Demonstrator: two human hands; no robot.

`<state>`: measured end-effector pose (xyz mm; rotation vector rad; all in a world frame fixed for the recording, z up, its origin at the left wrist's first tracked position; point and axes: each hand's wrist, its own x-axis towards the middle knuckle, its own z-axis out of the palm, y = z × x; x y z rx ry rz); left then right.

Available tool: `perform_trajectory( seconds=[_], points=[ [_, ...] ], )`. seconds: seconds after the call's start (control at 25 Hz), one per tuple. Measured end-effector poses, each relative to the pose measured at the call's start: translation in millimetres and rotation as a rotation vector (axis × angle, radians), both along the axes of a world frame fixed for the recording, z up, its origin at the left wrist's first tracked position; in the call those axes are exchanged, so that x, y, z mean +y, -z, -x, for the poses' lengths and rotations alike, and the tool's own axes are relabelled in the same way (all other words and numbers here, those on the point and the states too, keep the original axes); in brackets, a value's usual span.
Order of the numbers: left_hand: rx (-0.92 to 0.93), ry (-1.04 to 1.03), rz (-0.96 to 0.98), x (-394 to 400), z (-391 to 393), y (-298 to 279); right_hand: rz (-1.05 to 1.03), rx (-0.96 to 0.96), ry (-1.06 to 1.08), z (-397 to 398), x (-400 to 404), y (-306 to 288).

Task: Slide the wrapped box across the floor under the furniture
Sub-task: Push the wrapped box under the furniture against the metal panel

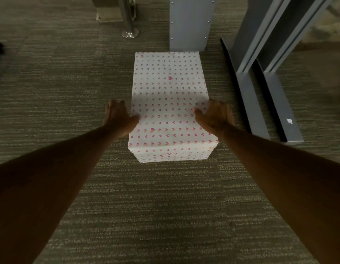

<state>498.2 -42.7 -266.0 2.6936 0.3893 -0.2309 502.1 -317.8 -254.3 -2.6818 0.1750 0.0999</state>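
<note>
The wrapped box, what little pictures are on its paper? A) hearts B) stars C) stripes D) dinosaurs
A: the wrapped box is covered in rows of small pink and orange hearts on white paper, while the left hand and right hand press on its two long sides.

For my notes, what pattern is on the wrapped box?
Small pink hearts on white, on the wrapped box, head view.

matt paper-wrapped box (170, 103) on rough carpet (60, 77).
</note>
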Motion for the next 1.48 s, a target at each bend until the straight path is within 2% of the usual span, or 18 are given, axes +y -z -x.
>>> perform_trajectory(
  seconds=[0.32, 0.4, 0.64, 1.12, 1.48],
  points=[
    [0.048, -0.184, 0.485, -3.4, -13.7, -1.4, -0.284, -0.037, 0.191, -9.5, -10.4, 12.9],
    [0.044, -0.234, 0.548, -1.6, -15.9, -2.8, -0.319, -0.008, 0.225, -12.8, -12.1, 14.8],
    [0.027, -0.149, 0.568, -9.2, -23.7, -7.3, -0.442, 0.01, 0.234, -19.8, -29.0, 10.8],
    [-0.015, -0.125, 0.642, -81.1, -64.0, -9.4, -0.512, 0.025, 0.288, -53.3, -106.0, -2.7],
    [-0.001, -0.14, 0.707, -137.6, -79.0, 4.1, -0.446, 0.034, 0.289, -65.8, -157.7, 0.7]
  ],
)
